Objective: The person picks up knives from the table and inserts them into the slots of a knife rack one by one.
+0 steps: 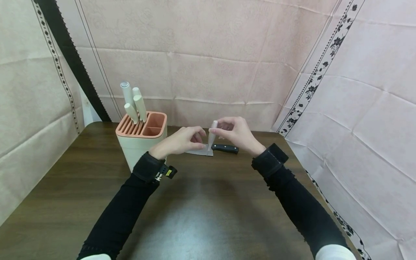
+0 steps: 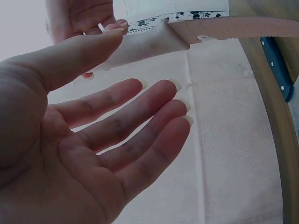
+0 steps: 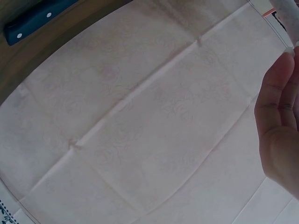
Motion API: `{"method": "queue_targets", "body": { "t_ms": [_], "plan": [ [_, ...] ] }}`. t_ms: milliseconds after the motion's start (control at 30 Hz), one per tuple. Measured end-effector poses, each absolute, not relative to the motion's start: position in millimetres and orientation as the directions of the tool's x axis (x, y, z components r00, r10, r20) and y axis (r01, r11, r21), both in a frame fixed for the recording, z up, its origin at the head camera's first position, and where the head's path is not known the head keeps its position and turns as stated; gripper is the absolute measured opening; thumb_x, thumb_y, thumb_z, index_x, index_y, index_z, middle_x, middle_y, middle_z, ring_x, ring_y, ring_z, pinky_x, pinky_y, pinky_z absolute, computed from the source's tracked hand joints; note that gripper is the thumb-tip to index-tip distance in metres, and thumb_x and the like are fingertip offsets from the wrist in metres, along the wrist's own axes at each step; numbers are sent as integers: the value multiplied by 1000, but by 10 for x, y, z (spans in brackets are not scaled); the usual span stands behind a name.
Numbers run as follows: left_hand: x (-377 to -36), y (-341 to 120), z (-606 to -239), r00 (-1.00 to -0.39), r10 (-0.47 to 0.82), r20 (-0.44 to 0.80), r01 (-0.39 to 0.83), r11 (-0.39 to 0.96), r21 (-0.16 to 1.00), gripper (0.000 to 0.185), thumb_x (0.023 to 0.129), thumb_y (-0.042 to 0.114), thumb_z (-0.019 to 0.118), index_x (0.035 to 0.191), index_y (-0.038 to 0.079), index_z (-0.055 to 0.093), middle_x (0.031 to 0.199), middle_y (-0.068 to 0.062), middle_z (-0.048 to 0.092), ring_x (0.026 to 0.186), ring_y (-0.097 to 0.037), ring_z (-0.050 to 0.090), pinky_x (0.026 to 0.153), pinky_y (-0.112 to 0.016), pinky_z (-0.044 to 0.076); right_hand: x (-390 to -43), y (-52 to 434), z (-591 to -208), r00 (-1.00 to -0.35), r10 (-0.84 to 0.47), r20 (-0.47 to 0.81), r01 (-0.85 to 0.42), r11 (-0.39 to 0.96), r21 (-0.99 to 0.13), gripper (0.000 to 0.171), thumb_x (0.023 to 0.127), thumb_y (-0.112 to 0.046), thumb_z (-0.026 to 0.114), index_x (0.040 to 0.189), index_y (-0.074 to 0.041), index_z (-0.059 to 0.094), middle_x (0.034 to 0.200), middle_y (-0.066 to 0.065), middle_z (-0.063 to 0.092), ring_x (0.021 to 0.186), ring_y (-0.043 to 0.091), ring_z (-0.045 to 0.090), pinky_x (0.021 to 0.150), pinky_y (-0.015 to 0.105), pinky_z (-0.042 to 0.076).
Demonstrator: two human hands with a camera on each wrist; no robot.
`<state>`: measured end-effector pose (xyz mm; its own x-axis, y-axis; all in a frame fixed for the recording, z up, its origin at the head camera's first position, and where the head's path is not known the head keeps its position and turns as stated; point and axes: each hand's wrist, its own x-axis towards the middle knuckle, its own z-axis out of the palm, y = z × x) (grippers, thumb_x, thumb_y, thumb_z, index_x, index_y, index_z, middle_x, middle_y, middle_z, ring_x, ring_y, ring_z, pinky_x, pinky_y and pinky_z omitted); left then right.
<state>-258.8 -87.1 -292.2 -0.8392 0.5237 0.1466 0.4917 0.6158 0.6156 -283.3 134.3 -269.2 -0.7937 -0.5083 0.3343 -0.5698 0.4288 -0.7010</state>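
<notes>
Spanning the whole view, dark wooden desk (image 1: 201, 202) carries a peach-topped knife block (image 1: 142, 139) at left, handles upright in its slots. Black-handled cleaver (image 1: 212, 148) lies flat behind the hands. Right hand (image 1: 238, 134) pinches a cream-handled knife (image 1: 212, 135), tip down; left hand (image 1: 180, 141) steadies it, fingers relaxed and extended. No legible writing.
</notes>
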Motion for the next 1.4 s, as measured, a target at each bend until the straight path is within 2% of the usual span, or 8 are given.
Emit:
{"method": "queue_targets", "body": {
  "t_ms": [200, 433, 567, 800, 933, 1133, 1300, 1400],
  "plan": [
    [-2590, -832, -2935, -833, 523, 180, 506, 589, 631, 35, 90, 16, 68, 121, 3, 57, 106, -12, 69, 97, -23, 65, 86, -37, 55, -2691, 1282, -2596, -793, -517, 323, -567, 431, -702, 23, 87, -12, 71, 105, 2, 69, 91, 20, 70, 74, 32, 64, 63, 25, 54],
    [-2627, -778, -2967, -820, 524, 231, 535, 558, 634, 28, 91, 17, 67, 115, 5, 60, 105, -9, 70, 97, -21, 66, 87, -37, 55, -2819, 1297, -2691, -766, -526, 370, -612, 419, -671, 19, 86, -25, 73, 98, -11, 73, 83, 11, 71, 69, 24, 64, 57, 24, 48],
    [-2639, -770, -2978, -820, 514, 252, 538, 539, 649, 28, 91, 16, 67, 115, 5, 61, 105, -9, 71, 97, -22, 67, 89, -38, 55, -2838, 1295, -2702, -756, -528, 386, -620, 389, -682, 20, 85, -30, 74, 97, -14, 74, 83, 8, 72, 67, 20, 65, 57, 27, 51],
    [-2622, -799, -2948, -827, 489, 277, 535, 533, 656, 27, 90, 17, 68, 114, 4, 65, 101, -8, 73, 94, -20, 68, 85, -38, 54, -2834, 1315, -2740, -770, -513, 379, -590, 346, -730, 27, 91, -29, 67, 110, -11, 70, 92, 9, 73, 70, 22, 68, 67, 33, 58],
    [-2592, -886, -2896, -840, 451, 303, 532, 566, 630, 25, 92, 19, 66, 111, 4, 65, 101, -9, 73, 93, -21, 69, 83, -39, 54, -2846, 1341, -2782, -795, -497, 347, -553, 360, -751, 31, 96, -36, 59, 115, -13, 66, 91, 8, 72, 69, 30, 64, 68, 35, 57],
    [-2538, -1037, -2798, -837, 411, 360, 546, 608, 576, 24, 94, 19, 63, 110, 2, 63, 104, -15, 71, 96, -26, 67, 84, -44, 53, -2899, 1371, -2866, -808, -487, 333, -540, 385, -748, 29, 99, -34, 53, 109, -11, 69, 87, 7, 71, 71, 39, 61, 64, 34, 55],
    [-2493, -1154, -2702, -844, 373, 386, 536, 623, 569, 29, 95, 20, 61, 117, 1, 61, 108, -17, 69, 98, -28, 65, 87, -44, 52, -2910, 1373, -2904, -802, -487, 346, -551, 380, -742, 31, 101, -33, 50, 103, -9, 71, 86, 10, 72, 70, 38, 62, 63, 34, 54],
    [-2461, -1219, -2644, -845, 353, 402, 533, 618, 578, 31, 96, 20, 59, 121, 0, 60, 108, -17, 69, 96, -27, 65, 83, -41, 52, -2913, 1377, -2935, -803, -488, 342, -549, 382, -743, 34, 101, -35, 49, 100, -10, 71, 84, 9, 71, 69, 35, 62, 63, 35, 53]
  ]
}}
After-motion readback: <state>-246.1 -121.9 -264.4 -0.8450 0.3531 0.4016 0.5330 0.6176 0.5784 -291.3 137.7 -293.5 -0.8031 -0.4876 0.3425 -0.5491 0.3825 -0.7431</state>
